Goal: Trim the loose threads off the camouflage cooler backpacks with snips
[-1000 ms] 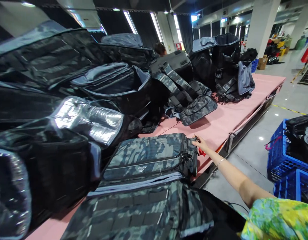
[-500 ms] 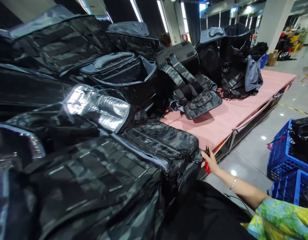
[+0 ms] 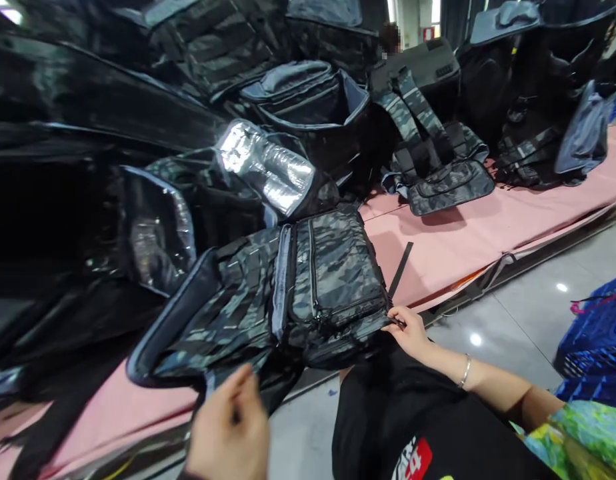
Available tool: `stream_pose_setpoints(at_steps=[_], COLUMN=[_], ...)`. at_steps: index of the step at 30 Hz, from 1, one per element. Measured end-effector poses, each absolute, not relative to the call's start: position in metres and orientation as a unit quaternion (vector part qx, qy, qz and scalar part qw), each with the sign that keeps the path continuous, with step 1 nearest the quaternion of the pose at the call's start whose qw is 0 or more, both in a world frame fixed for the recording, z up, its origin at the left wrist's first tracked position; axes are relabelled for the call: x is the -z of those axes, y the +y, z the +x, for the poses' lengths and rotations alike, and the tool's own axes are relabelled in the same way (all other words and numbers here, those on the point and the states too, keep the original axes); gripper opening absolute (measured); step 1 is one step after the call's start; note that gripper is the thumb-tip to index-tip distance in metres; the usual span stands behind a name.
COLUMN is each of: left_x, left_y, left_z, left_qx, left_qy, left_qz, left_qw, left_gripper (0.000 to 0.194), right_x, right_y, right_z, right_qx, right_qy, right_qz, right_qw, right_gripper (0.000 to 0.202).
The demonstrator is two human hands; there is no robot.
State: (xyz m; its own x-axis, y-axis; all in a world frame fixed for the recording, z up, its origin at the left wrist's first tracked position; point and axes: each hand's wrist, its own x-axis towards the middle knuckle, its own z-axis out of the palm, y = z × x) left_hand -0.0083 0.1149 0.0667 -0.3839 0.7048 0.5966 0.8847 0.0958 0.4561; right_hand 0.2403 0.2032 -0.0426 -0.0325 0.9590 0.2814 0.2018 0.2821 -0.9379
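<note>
Watching through the head cam, so all places here go off the camo bag, which is lying flat along the near edge of the pink-topped counter. Progress-wise I'd call it mid-handling: the bag is laid out with its pocket panel facing up, and the zip across that panel looks closed to me. What doesn't look finished is the pale-edged trim on its left side, where the panel meets the webbed part, plus the loose black strap poking out past its right end. How much work is left beyond that, I honestly can't judge.

My right hand is pinched at the bag's near right corner, seemingly gripping its edge, with some dark sliver at the fingertips that's too small to identify. My left hand is in front of the bag, curled and blurry; can't tell if it's got anything.

Containers: behind the bag there's an open bag with a grey rim, dark inside, contents not readable. Just behind it, a silver-lined flap is turned up; left of it, a shiny-lined flap hangs. Well off to its right is a blue crate, contents unclear.
</note>
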Motion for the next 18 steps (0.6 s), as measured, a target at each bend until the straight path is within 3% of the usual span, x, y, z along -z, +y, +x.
stream_pose_setpoints(at_steps=[5,11,18], left_x=[-0.033,-0.042,-0.060], left_y=[0.126,0.153,0.166], left_z=[0.051,0.049,0.048], left_qx=[0.417,0.257,0.135], left_qy=[-0.608,-0.575,-0.505], left_qz=[-0.667,-0.751,-0.827], left_qw=[0.111,0.195,0.208], left_gripper=[0.014,0.016,0.017], right_x=[0.039,0.031,0.012], right_y=[0.198,0.191,0.186], right_z=[0.235,0.242,0.249], right_qx=[-0.375,-0.368,-0.355], right_qy=[-0.639,-0.662,-0.693], right_qz=[-0.434,-0.382,-0.359], right_qw=[0.513,0.530,0.514], right_gripper=[0.009,0.005,0.007])
